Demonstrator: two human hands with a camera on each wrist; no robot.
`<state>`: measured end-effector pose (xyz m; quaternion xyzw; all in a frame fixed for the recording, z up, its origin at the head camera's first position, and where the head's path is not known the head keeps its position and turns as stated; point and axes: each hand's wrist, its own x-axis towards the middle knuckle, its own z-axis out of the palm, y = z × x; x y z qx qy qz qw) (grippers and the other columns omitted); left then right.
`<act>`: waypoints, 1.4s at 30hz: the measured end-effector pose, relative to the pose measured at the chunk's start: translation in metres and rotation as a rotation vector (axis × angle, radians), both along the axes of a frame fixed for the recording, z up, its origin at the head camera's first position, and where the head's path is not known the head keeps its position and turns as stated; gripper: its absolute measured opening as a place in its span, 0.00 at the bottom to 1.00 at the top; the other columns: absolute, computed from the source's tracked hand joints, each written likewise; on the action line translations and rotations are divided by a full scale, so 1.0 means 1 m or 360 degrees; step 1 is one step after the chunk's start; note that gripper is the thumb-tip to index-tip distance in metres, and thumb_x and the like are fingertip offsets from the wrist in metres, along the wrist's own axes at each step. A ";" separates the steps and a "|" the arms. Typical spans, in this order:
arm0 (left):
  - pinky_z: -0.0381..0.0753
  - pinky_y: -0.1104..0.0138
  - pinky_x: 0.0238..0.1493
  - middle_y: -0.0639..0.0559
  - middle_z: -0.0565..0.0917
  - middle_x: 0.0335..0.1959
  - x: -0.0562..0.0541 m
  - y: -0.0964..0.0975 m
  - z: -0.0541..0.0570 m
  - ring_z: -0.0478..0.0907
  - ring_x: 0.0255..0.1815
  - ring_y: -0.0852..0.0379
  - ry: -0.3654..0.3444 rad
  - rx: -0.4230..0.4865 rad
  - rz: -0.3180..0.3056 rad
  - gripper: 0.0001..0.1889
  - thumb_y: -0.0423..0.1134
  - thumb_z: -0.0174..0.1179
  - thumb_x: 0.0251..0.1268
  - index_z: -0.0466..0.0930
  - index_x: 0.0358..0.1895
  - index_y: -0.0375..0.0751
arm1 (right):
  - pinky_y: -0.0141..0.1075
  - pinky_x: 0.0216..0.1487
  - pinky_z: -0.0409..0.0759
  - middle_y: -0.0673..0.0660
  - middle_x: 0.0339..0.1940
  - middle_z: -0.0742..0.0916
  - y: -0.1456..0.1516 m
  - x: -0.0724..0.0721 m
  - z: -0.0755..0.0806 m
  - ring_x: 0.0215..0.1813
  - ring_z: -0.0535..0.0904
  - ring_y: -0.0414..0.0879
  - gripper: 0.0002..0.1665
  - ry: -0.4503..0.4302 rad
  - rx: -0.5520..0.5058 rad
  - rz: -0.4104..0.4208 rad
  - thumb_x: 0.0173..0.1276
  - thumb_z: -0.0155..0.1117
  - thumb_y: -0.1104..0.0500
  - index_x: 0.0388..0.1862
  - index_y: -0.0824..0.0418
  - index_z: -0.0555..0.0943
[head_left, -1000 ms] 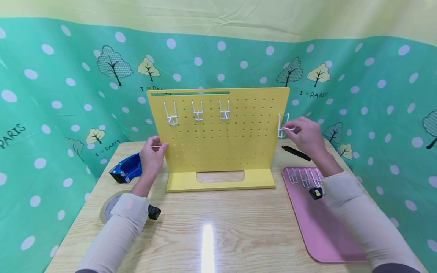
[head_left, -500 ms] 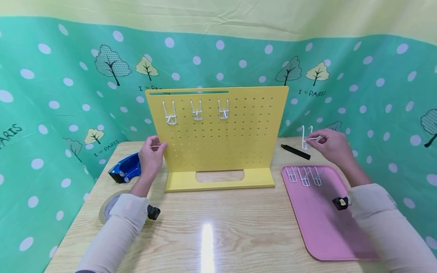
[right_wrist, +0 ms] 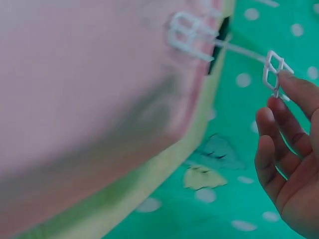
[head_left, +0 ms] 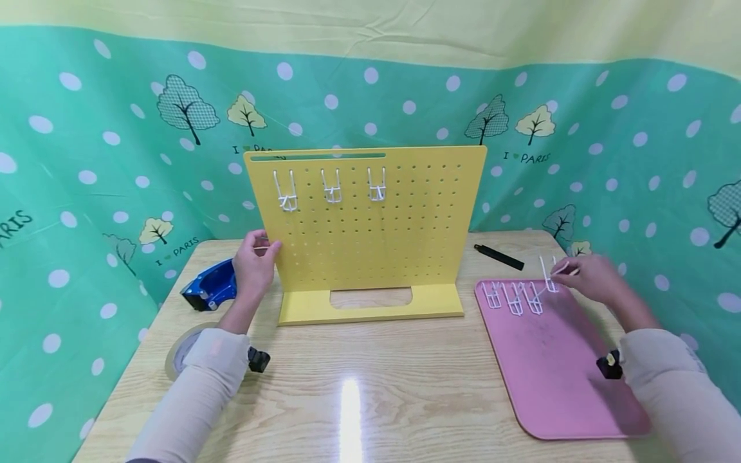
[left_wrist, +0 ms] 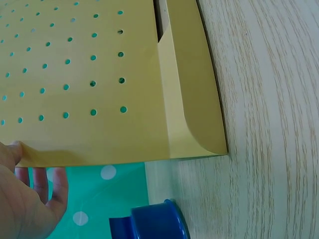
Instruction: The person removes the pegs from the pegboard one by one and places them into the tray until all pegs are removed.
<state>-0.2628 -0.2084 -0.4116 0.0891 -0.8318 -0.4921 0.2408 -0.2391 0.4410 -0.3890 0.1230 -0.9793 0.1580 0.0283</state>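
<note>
A yellow pegboard (head_left: 370,244) stands upright on its base, with white wire hooks (head_left: 377,186) hanging in a row across its upper left part. My left hand (head_left: 255,263) holds the board's left edge, thumb on the front face and fingers behind it, as the left wrist view also shows. Between thumb and fingertips my right hand (head_left: 590,278) pinches another white wire hook (right_wrist: 271,74) by its lower frame. This hook is over the far right corner of the pink tray (head_left: 556,373). Beside it, several similar wire hooks (head_left: 514,299) lie along the tray's far edge.
Behind the tray lies a long black object (head_left: 499,257). A blue tape dispenser (head_left: 211,285) sits left of the board, and a roll of tape (head_left: 179,354) is partly covered by the left sleeve. A polka-dot curtain (head_left: 370,96) hangs behind the wooden table (head_left: 405,379).
From beside the board's right edge, my right hand has carried the wire hook right and down to the tray's far corner. My left hand stays on the board's edge.
</note>
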 end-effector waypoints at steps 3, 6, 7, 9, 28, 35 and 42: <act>0.72 0.83 0.39 0.38 0.85 0.50 0.001 -0.001 -0.001 0.84 0.50 0.45 0.0003 0.0001 -0.0005 0.17 0.40 0.63 0.73 0.77 0.59 0.37 | 0.31 0.31 0.77 0.53 0.33 0.91 0.011 0.001 -0.012 0.33 0.80 0.39 0.07 -0.0093 -0.0026 -0.0007 0.70 0.69 0.57 0.41 0.60 0.88; 0.72 0.83 0.38 0.38 0.85 0.50 0.001 -0.001 -0.001 0.84 0.50 0.45 0.0001 0.0007 -0.0004 0.17 0.40 0.63 0.72 0.77 0.59 0.37 | 0.32 0.29 0.77 0.54 0.35 0.90 0.017 0.002 -0.018 0.33 0.80 0.42 0.10 -0.0187 -0.0106 -0.0049 0.70 0.69 0.56 0.43 0.61 0.88; 0.72 0.83 0.39 0.38 0.85 0.50 0.001 -0.001 -0.001 0.85 0.50 0.45 0.0002 0.0007 -0.0003 0.17 0.40 0.63 0.73 0.77 0.59 0.37 | 0.32 0.28 0.77 0.55 0.36 0.90 0.019 0.003 -0.019 0.33 0.81 0.43 0.10 -0.0210 -0.0126 -0.0052 0.70 0.69 0.56 0.44 0.61 0.87; 0.72 0.83 0.39 0.38 0.85 0.50 0.001 -0.001 0.000 0.85 0.50 0.45 0.0000 0.0008 0.0001 0.17 0.40 0.63 0.73 0.77 0.59 0.37 | 0.33 0.28 0.78 0.57 0.37 0.90 0.021 0.004 -0.019 0.34 0.80 0.44 0.12 -0.0241 -0.0164 -0.0069 0.71 0.68 0.55 0.45 0.62 0.87; 0.71 0.84 0.38 0.37 0.86 0.50 0.001 -0.002 0.003 0.85 0.50 0.44 0.0033 0.0003 0.0017 0.17 0.40 0.64 0.72 0.77 0.58 0.37 | 0.34 0.28 0.76 0.60 0.39 0.89 0.043 0.005 -0.010 0.36 0.78 0.47 0.17 -0.0301 -0.0062 -0.0154 0.73 0.66 0.51 0.48 0.63 0.85; 0.72 0.84 0.38 0.37 0.86 0.49 0.000 -0.002 0.001 0.85 0.50 0.44 0.0035 0.0018 -0.0001 0.17 0.39 0.64 0.72 0.77 0.58 0.36 | 0.34 0.34 0.78 0.53 0.35 0.88 0.039 0.000 -0.038 0.38 0.80 0.45 0.09 -0.0389 -0.0024 -0.0080 0.70 0.66 0.58 0.43 0.62 0.87; 0.72 0.84 0.37 0.37 0.86 0.49 0.000 0.000 0.001 0.85 0.49 0.44 0.0017 0.0030 -0.0011 0.17 0.39 0.64 0.72 0.77 0.58 0.37 | 0.34 0.34 0.78 0.54 0.33 0.86 0.035 -0.003 -0.051 0.38 0.78 0.47 0.10 -0.0506 -0.0028 -0.0131 0.71 0.66 0.58 0.43 0.64 0.86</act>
